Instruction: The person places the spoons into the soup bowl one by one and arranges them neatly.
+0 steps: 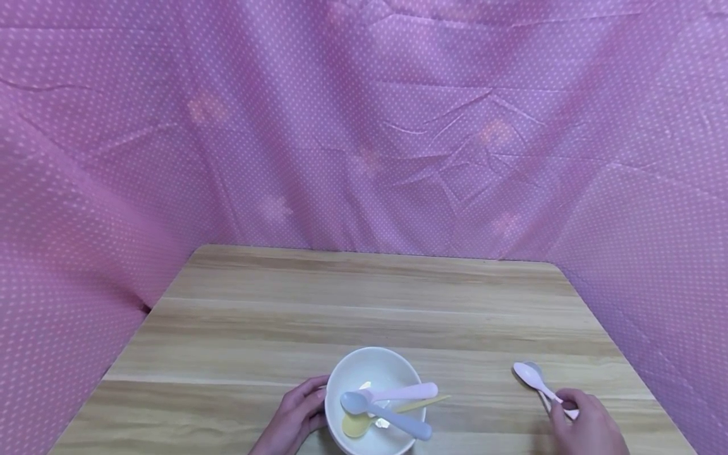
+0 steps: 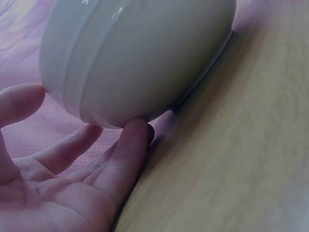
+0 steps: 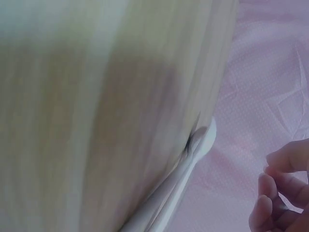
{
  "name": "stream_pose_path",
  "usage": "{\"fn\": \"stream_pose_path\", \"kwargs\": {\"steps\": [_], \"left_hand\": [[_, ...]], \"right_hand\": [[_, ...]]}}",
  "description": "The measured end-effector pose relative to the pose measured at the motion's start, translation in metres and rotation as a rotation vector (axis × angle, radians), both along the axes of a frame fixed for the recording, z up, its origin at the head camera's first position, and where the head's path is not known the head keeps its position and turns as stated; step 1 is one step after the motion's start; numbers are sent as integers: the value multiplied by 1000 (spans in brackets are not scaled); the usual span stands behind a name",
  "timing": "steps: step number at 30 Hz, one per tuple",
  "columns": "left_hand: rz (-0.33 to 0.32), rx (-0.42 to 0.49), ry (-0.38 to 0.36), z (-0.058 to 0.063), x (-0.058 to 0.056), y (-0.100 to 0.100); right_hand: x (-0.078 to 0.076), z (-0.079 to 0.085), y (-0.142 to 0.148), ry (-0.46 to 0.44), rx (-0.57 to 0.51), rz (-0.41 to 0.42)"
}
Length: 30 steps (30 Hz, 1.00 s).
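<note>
Right wrist: spoons (image 3: 197, 153) near, seemingly below, fingers (image 3: 289, 157)

Left hand (image 1: 294, 412) bare, palm creased, fingers (image 2: 126, 166) rounded at tips. Right hand (image 1: 590, 424) likewise bare, fingers (image 3: 262, 209) round-tipped.

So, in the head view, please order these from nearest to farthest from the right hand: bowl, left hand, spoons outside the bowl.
1. Outside spoons, on the right
2. Bowl, in the middle
3. Left hand, at the bowl's left
</note>
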<state>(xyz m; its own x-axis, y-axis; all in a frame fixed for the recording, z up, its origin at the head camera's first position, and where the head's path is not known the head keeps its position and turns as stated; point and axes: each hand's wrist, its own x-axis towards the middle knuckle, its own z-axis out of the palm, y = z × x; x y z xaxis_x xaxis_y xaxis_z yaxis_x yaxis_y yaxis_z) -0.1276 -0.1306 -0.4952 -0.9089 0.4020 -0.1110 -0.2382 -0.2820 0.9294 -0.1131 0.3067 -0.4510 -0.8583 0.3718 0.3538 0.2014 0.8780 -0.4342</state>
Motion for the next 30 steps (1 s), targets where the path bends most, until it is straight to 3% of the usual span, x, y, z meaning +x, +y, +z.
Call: {"fn": "stream_pose_path", "kwargs": {"steps": [14, 21, 30], "left_hand": [[-6, 6, 20, 2, -1, -1], [-7, 5, 14, 2, -1, -1], [-3, -2, 11, 3, -2, -1]], "right_hand": [[-2, -3, 30, -227, -21, 35], [-3, -8, 45, -263, 10, 88], [-3, -15, 56, -288, -4, 27]]}}
